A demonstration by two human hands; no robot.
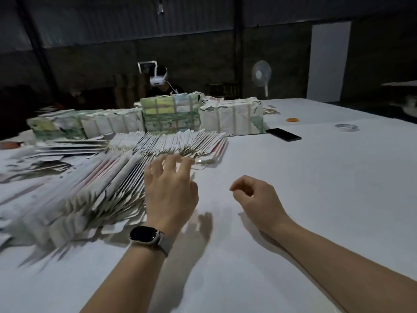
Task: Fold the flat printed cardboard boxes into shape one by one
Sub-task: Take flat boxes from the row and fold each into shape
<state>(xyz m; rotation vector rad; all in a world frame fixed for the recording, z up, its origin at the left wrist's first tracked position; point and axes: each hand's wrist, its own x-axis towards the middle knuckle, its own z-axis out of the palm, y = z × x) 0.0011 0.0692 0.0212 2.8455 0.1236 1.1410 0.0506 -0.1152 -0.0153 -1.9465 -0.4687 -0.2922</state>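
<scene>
flat boxes point(94, 184) left on table point(316, 177) | bundles point(171, 114) behind | phone point(283, 134) right

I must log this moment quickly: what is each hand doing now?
Left hand: open, fingers spread, reaching over the fanned row of flat white printed cardboard boxes.
Right hand: loosely curled, holding nothing.

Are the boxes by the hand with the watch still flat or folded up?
Still flat. The cardboard boxes lie fanned in overlapping rows, thin edges showing, none standing in shape.

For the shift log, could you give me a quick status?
Left hand open, reaching to flat boxes. Right hand loosely curled, empty. Nothing in the way.
</scene>
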